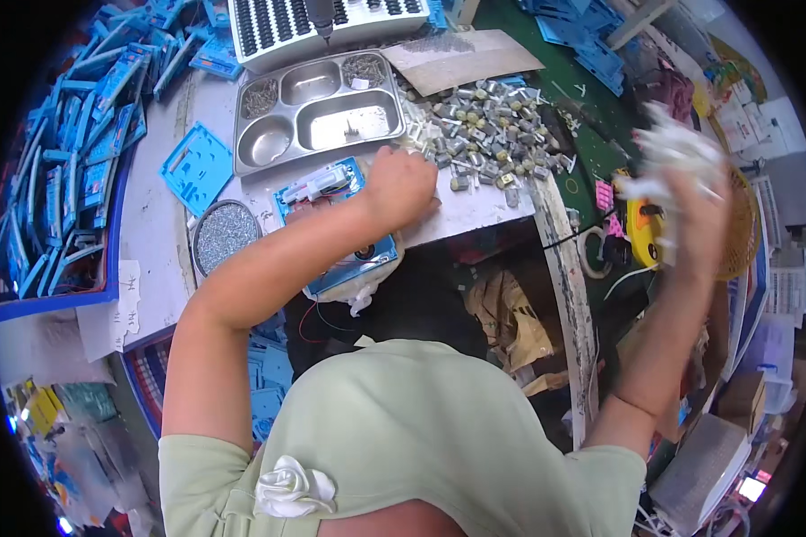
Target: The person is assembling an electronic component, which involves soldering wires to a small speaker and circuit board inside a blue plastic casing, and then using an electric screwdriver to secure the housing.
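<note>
My left hand (405, 190) rests at the table's near side, its fingers curled beside a pile of small metal motors (501, 125); whatever they hold is hidden. Under my left forearm lies a blue plastic housing (381, 254) with a white part (318, 185) fitted in it, partly covered by the arm. Out to the right, my right hand (697, 219) is smeared by motion and grips a bunch of white plastic parts (681, 152). It is above a yellow basket (741, 237). A divided metal tray (242, 134) stands beyond my left hand, with screws in some compartments.
Many blue housings fill a blue-rimmed crate (58, 304) at left. One blue panel (195, 168) lies beside a round dish of small metal bits (227, 234). At the back are a white rack of black pieces (287, 27), a hanging screwdriver (321, 13) and a cardboard sheet (461, 61).
</note>
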Demonstrator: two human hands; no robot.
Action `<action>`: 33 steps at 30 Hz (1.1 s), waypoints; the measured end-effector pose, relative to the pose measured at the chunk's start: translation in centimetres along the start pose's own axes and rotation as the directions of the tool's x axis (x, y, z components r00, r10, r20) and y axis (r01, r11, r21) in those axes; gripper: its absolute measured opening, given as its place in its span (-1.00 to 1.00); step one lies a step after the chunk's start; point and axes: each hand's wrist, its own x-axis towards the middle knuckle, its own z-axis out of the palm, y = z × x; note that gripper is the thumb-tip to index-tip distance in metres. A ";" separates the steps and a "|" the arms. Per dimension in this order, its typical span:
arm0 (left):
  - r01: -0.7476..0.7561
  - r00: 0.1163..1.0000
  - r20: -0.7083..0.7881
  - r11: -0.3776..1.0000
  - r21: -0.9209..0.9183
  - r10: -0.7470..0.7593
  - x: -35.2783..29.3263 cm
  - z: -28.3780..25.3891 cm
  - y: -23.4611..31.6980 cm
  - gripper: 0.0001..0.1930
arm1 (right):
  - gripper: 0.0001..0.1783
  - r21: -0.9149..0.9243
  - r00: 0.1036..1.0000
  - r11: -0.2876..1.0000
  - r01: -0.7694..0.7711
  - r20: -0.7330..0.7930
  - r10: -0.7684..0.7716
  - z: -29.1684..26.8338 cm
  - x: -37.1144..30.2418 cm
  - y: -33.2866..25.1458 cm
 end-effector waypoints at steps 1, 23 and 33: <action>-0.007 1.000 0.004 0.999 0.034 0.007 0.4 0.8 0.4 -0.71 | -0.62 -0.001 1.000 1.000 -0.003 0.014 0.003 -0.1 0.3 0.0; -0.019 0.977 -0.211 0.965 -0.262 -0.038 -0.7 -0.2 -4.0 -0.72 | -0.37 -0.669 0.936 0.659 0.343 0.182 -0.303 19.4 2.2 16.4; -0.024 0.903 -0.405 0.923 -0.384 -0.146 -3.7 -5.4 -4.9 -0.70 | -0.41 -0.703 0.920 0.597 0.388 0.335 -0.203 15.0 3.1 12.0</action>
